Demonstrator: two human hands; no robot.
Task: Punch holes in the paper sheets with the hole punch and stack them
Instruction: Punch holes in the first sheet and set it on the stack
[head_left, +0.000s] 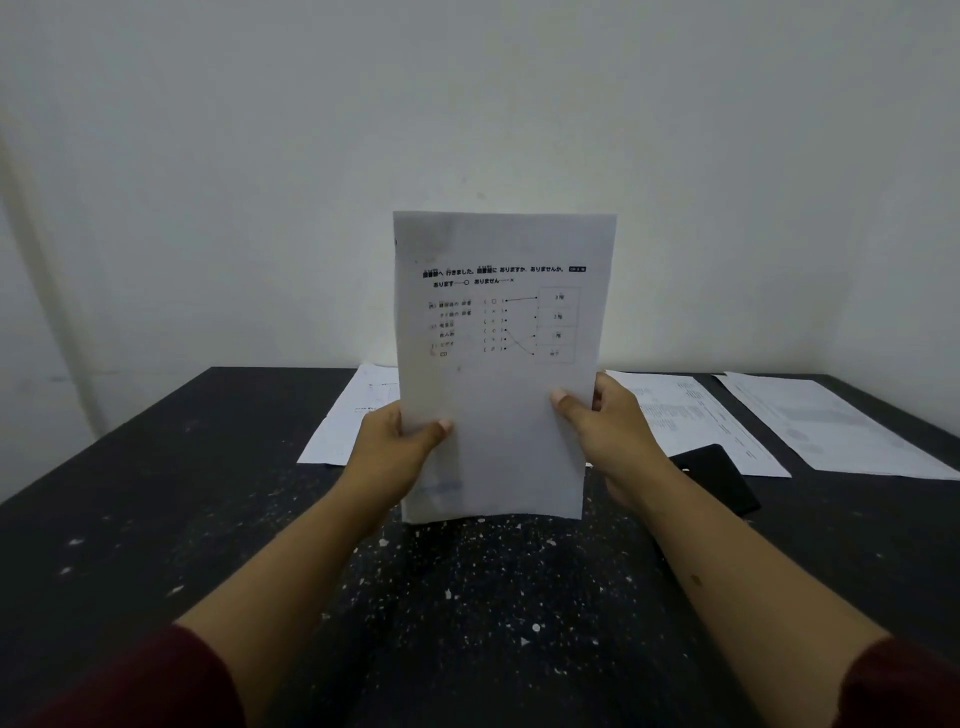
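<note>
I hold a printed paper sheet (501, 364) upright over the middle of the black table (156, 493), its lower edge near or on the tabletop. My left hand (397, 447) grips its left edge and my right hand (610, 431) grips its right edge, thumbs on the front. Whether it is one sheet or a thin bundle I cannot tell. A black object (719, 480), possibly the hole punch, lies just right of my right wrist, partly hidden.
More printed sheets lie flat at the back of the table: one behind the held sheet on the left (345, 421), one to the right (691, 415), another at far right (836, 426). White paper specks dot the tabletop. A pale wall (467, 104) stands close behind.
</note>
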